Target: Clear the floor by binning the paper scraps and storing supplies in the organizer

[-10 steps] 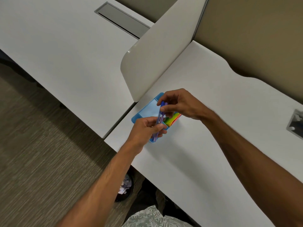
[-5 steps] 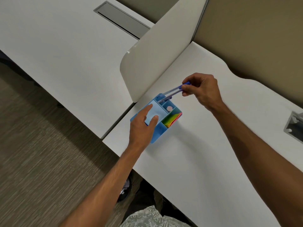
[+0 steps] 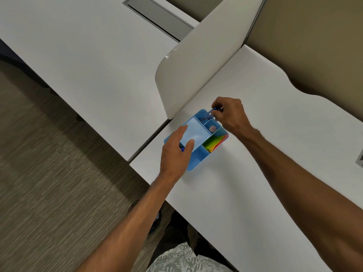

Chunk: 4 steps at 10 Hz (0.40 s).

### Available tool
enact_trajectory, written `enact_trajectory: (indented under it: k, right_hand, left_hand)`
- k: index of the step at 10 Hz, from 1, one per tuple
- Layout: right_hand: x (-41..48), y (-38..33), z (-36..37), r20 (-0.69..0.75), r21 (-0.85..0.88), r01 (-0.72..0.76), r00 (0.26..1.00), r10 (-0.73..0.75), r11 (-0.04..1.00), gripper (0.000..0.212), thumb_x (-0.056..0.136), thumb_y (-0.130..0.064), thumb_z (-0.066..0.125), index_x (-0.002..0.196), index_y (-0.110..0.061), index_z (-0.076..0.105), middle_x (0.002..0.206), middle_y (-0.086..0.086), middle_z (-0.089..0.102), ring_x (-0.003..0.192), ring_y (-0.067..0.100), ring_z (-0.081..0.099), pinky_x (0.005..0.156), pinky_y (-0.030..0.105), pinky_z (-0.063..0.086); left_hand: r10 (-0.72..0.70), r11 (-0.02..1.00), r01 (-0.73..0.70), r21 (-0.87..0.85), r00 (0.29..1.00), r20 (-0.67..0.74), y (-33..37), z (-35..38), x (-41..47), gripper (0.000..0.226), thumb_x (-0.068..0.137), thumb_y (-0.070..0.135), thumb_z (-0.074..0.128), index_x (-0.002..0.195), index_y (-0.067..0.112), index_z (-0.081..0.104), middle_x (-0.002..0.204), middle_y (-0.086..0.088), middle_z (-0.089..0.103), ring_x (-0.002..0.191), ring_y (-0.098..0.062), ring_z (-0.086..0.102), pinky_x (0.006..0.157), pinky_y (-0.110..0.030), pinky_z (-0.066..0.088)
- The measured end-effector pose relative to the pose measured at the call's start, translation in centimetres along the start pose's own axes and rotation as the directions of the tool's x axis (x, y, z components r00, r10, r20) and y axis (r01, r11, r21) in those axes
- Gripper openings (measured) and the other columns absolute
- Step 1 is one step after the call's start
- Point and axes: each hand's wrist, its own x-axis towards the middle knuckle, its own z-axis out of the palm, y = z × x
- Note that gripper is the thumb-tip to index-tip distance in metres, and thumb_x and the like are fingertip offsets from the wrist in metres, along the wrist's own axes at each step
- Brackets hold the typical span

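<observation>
Right now a blue plastic organizer [image 3: 198,160], squarish with rounded corners and thin dividing walls, sits on the smooth white table [image 3: 245,193] close to the near end of a curved white divider panel [image 3: 196,61]. Its largest compartment holds a flat pale-blue rectangle, and a long compartment along its right side is packed with a stack of paper sheets [image 3: 215,142] in green, yellow, orange and pink, seen edge-on. One small square compartment contains a small round pinkish object [image 3: 212,128] that is too blurred to identify.

At the organizer's far corner, the right hand [image 3: 230,114] has its fingers pinched together on slim blue pens [image 3: 208,114], which slant down into the narrow far compartment. Whether there are one or two pens is hard to tell. The left hand [image 3: 175,154] lies palm-down over the organizer's near-left part, its fingers loosely spread and resting on the rim and the pale rectangle, gripping nothing; a small dark-blue bit shows beneath them.

Below the table edge lies a grey-brown ribbed carpet floor [image 3: 49,163], and a leaf-patterned fabric [image 3: 180,260] shows at the bottom of the view
</observation>
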Motion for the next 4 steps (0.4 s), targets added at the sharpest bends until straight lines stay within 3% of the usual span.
enact_trajectory:
  k: [1, 2, 4]
  right_hand:
    - [0.18, -0.11, 0.98, 0.005, -0.099, 0.037, 0.999, -0.036, 0.994, 0.006, 0.089, -0.010, 0.070, 0.094, -0.008, 0.070, 0.089, 0.008, 0.072, 0.075, 0.021, 0.065, 0.073, 0.039, 0.059]
    - [0.25, -0.03, 1.35, -0.002, -0.159, 0.020, 1.000, -0.021, 0.987, 0.009, 0.090, -0.011, 0.068, 0.097, -0.005, 0.069, 0.094, 0.011, 0.070, 0.081, 0.025, 0.065, 0.073, 0.039, 0.056]
    - [-0.26, 0.24, 1.18, -0.001, -0.162, -0.043, 0.999, 0.044, 0.986, 0.023, 0.095, -0.023, 0.064, 0.113, -0.007, 0.067, 0.110, 0.014, 0.067, 0.093, 0.026, 0.062, 0.080, 0.034, 0.050]
  left_hand:
    - [0.057, 0.997, -0.058, 0.057, 0.998, 0.007, -0.16, -0.16, -0.04, 0.058, 0.095, 0.033, 0.062, 0.147, 0.032, 0.036, 0.146, -0.002, 0.045, 0.128, -0.031, 0.054, 0.090, -0.041, 0.059]
    - [0.106, 0.978, -0.105, 0.177, 0.994, 0.008, 0.32, -0.33, -0.16, 0.071, 0.094, 0.035, 0.062, 0.154, 0.028, 0.024, 0.161, 0.002, 0.024, 0.146, -0.014, 0.029, 0.105, -0.021, 0.043]
    - [0.194, 0.884, -0.169, 0.436, 0.981, -0.012, 0.11, -0.31, -0.29, 0.081, 0.096, 0.051, 0.052, 0.158, 0.023, 0.008, 0.167, 0.001, 0.003, 0.153, -0.012, -0.004, 0.123, -0.040, 0.018]
